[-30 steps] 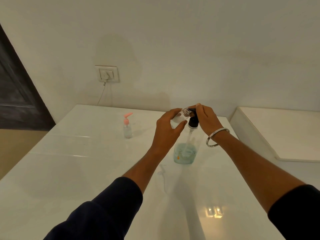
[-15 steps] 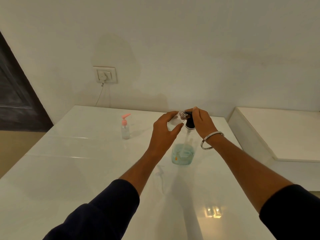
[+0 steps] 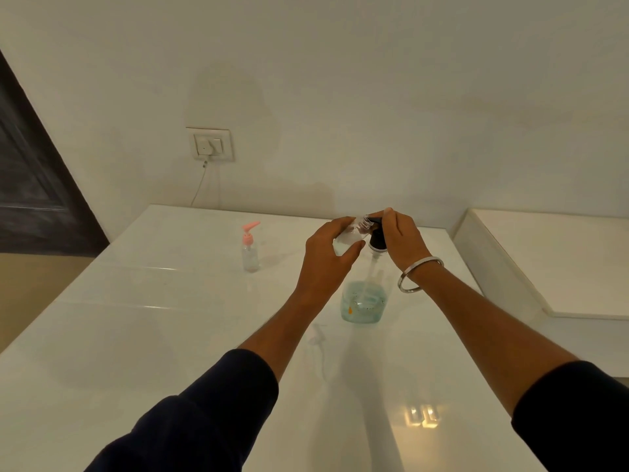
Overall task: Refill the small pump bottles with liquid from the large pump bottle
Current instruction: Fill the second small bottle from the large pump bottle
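Note:
The large clear pump bottle [image 3: 363, 303], with blue-green liquid low in it and a black pump head, stands on the white table [image 3: 170, 335]. My left hand [image 3: 325, 258] grips a small clear bottle [image 3: 354, 230] with no cap, tilted so its open neck meets the black spout. My right hand [image 3: 403, 241] rests over the black pump head [image 3: 377, 240], fingers curled round it. A second small bottle with a pink pump [image 3: 250, 248] stands upright to the left, apart from both hands.
A thin clear pump part with a tube [image 3: 318, 337] lies on the table in front of the large bottle. A wall socket [image 3: 210, 144] with a cable sits above the far edge. A white raised ledge [image 3: 544, 267] borders the right side; a dark door [image 3: 30, 172] is at left.
Both hands stay at the pump head with the small bottle at the spout. Any hand motion between the frames is too slight to tell.

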